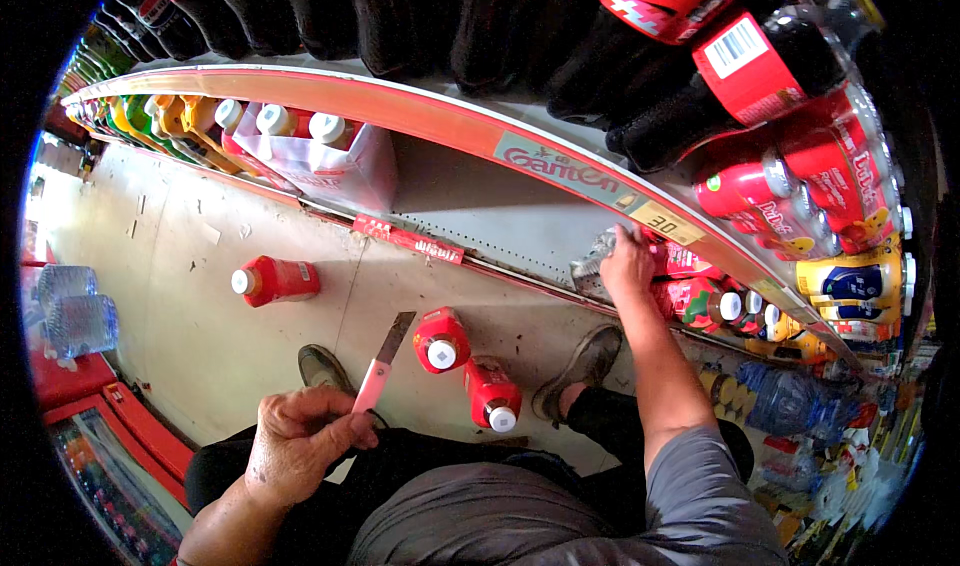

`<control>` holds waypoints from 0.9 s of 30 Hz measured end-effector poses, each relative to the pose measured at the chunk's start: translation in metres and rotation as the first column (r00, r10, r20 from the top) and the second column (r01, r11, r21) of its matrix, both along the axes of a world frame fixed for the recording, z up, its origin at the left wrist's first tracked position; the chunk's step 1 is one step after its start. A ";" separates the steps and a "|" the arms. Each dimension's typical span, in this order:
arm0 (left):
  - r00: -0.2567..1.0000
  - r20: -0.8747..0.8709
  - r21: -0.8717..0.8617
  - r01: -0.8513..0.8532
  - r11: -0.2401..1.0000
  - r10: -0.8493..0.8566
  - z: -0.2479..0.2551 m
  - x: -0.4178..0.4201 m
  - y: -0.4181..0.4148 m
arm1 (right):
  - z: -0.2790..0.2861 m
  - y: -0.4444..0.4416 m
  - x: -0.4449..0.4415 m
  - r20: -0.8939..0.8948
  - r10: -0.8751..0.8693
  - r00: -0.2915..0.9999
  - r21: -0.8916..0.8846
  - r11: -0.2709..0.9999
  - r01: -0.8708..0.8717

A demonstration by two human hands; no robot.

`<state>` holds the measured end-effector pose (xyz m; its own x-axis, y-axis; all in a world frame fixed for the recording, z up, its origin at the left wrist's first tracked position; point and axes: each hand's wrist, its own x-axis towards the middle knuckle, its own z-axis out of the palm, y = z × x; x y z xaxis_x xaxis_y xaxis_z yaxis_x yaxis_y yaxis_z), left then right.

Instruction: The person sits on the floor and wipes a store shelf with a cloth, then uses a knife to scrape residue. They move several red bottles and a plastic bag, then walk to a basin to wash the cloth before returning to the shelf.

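My left hand (300, 435) grips the pink handle of a small knife (377, 375), whose dark blade points up and away from me. Under the upper shelf's edge, my right hand (628, 266) reaches onto the lower shelf (480, 191). Its fingers are closed on a crumpled grey material (596, 260), perhaps a rag or plastic film; the grip is partly hidden. Just right of that hand lie red drink bottles (697, 301) with white caps. Between my feet stand two red bottles (442, 341) (493, 393). A third red bottle (279, 281) is farther left on the floor.
Large dark cola bottles (495, 33) line the upper shelf, above its price-strip edge (420, 108). A white carrier (349, 168) with white-capped bottles sits on the lower shelf. Water packs (79, 311) and a red-framed chest (124, 423) flank my left; wrapped bottles (787, 401) are at right.
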<state>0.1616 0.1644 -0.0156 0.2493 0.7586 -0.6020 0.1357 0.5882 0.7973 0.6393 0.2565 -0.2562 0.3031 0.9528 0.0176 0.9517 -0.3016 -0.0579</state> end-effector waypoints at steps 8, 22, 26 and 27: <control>0.998 -0.052 0.040 0.047 0.998 -0.045 -0.001 0.004 0.008 | -0.057 -0.053 -0.014 -0.043 0.102 0.994 0.120 0.988 -0.097; 0.985 -0.113 -0.139 0.113 0.984 -0.129 -0.017 0.003 0.034 | -0.102 0.113 0.100 -0.017 -0.162 0.987 0.168 0.972 0.162; 0.979 -0.140 -0.168 0.121 0.978 -0.145 -0.027 0.001 0.038 | -0.115 0.147 0.108 -0.059 -0.217 0.974 0.092 0.971 0.221; 0.986 -0.104 -0.162 0.115 0.980 -0.133 -0.032 -0.001 0.036 | -0.116 0.152 0.107 -0.063 -0.223 0.973 0.081 0.970 0.227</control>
